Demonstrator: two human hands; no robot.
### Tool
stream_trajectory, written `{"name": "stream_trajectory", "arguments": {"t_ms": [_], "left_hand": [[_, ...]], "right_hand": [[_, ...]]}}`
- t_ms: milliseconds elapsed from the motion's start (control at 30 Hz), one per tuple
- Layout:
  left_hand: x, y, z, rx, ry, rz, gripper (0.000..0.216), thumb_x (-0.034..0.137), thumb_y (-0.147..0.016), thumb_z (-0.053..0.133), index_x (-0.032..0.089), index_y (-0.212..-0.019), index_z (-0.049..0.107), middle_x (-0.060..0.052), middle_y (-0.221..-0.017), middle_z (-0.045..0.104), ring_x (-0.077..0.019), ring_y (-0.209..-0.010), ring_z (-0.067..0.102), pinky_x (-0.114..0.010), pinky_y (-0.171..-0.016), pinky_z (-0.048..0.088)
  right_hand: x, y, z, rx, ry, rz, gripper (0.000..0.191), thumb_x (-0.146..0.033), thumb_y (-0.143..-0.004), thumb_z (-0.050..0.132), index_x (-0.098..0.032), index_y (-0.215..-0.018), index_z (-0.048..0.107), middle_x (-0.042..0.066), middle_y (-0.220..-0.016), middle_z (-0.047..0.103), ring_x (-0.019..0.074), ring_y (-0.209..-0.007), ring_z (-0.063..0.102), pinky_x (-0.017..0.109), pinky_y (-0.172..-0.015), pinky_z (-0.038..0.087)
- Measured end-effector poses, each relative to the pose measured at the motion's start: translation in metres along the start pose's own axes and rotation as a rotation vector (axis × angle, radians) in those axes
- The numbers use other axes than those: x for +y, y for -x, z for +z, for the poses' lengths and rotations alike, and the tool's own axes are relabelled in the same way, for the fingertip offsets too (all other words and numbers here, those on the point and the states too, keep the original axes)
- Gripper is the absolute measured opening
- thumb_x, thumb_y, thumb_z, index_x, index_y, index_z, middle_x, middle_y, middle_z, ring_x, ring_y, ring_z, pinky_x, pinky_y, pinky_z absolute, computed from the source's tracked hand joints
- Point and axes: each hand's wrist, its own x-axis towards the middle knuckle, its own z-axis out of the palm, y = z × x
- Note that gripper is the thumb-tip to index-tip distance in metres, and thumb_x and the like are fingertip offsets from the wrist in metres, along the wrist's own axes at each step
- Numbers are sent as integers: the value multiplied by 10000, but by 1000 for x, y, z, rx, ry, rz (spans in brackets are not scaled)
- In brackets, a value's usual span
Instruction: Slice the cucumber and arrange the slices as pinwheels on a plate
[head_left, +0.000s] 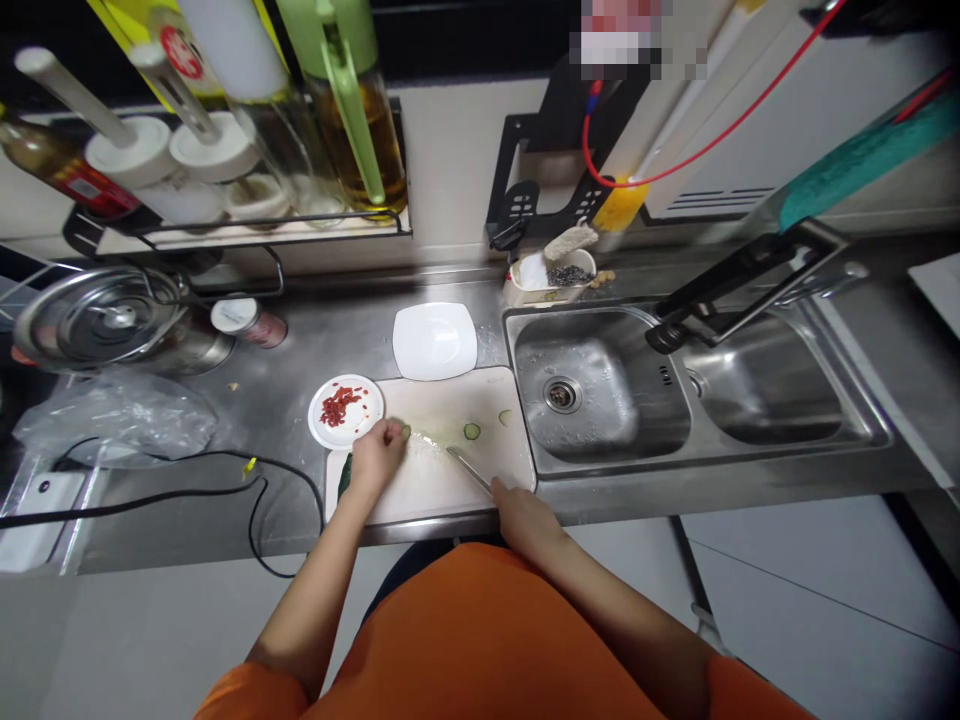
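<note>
A white cutting board (420, 495) lies on the counter before me. My left hand (375, 458) is closed over its left half, fingertips pinched on a small green cucumber piece (406, 432). My right hand (527, 520) grips a knife (472, 470) at the board's front right, its blade slanting up and left across the surface. Finely chopped pale bits are scattered between the hands. A round cucumber slice (471, 431) rests farther right, near a thinner slice (505, 417). Dark green cucumber (344, 476) shows beside my left wrist, partly hidden by it.
Behind the board are an empty white square plate (435, 341) and a round dish (319, 425) of red berries. A double sink (600, 400) with black faucet (675, 315) is at right. Left stand a lidded pot (124, 320), a plastic bag (120, 418) and a black cable (187, 488).
</note>
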Motion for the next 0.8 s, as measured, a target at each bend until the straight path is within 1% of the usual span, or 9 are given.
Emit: {"name": "stream_trajectory", "arguments": {"t_ms": [133, 333, 433, 500, 533, 600, 667, 733, 800], "left_hand": [[-11, -4, -11, -6, -104, -49, 143, 267, -784, 508, 206, -840, 625, -7, -725, 660, -140, -650, 575, -230, -631, 388], [-9, -2, -8, -15, -301, -54, 180, 276, -808, 488, 225, -890, 640, -48, -779, 674, -191, -704, 598, -266, -630, 395], [-8, 0, -6, 36, -343, -1, 213, 255, -817, 472, 212, -928, 649, -75, -861, 673, -211, -788, 606, -287, -675, 425], [-5, -1, -1, 71, -304, 72, 231, 240, -815, 478, 204, -964, 650, -82, -933, 666, -211, -857, 603, -298, -738, 445], [-2, -1, 3, 67, -255, 123, 237, 238, -812, 489, 202, -982, 649, -79, -964, 662, -204, -884, 600, -299, -775, 451], [10, -4, 14, 10, -127, 239, 240, 243, -801, 522, 201, -1001, 648, -65, -1001, 658, -183, -918, 595, -292, -844, 451], [26, -8, 28, -79, -46, 333, 252, 249, -792, 551, 200, -1020, 646, -59, -1007, 654, -177, -942, 587, -293, -873, 449], [43, -12, 43, -180, -61, 375, 258, 241, -766, 583, 197, -1011, 651, -64, -994, 647, -189, -968, 574, -300, -872, 447], [57, -17, 55, -274, -98, 370, 263, 211, -730, 610, 192, -988, 656, -66, -969, 634, -189, -950, 570, -295, -856, 445]], "right_hand": [[1, -1, 1, -1, -4, 1, 408, -28, -817, 318, -151, -1176, 466, 140, -938, 637, 258, -946, 618, 314, -687, 446], [1, -1, 2, 19, -3, 0, 408, -29, -829, 315, -158, -1187, 462, 138, -947, 638, 244, -942, 621, 307, -690, 445], [1, -1, 3, 16, -3, 4, 408, -35, -835, 316, -162, -1197, 453, 137, -948, 640, 246, -936, 624, 309, -684, 446], [0, 0, 1, 3, -4, 5, 393, -46, -841, 329, -161, -1198, 448, 139, -961, 641, 240, -938, 623, 304, -691, 445], [-1, 1, 0, -2, -4, 4, 383, -54, -847, 336, -160, -1198, 445, 139, -965, 642, 233, -941, 622, 299, -699, 443], [-3, 4, -3, -11, -1, 8, 364, -70, -864, 338, -159, -1202, 437, 142, -976, 643, 224, -946, 620, 294, -714, 443], [-5, 6, -6, -17, 7, 15, 362, -70, -875, 322, -156, -1211, 429, 149, -997, 643, 227, -958, 619, 301, -725, 447], [-6, 8, -7, -16, 19, 13, 370, -60, -877, 306, -149, -1215, 426, 161, -1021, 640, 239, -970, 618, 315, -731, 455], [-6, 8, -7, -9, 27, 5, 371, -53, -877, 284, -143, -1204, 436, 167, -1021, 641, 249, -967, 620, 325, -729, 463]]}}
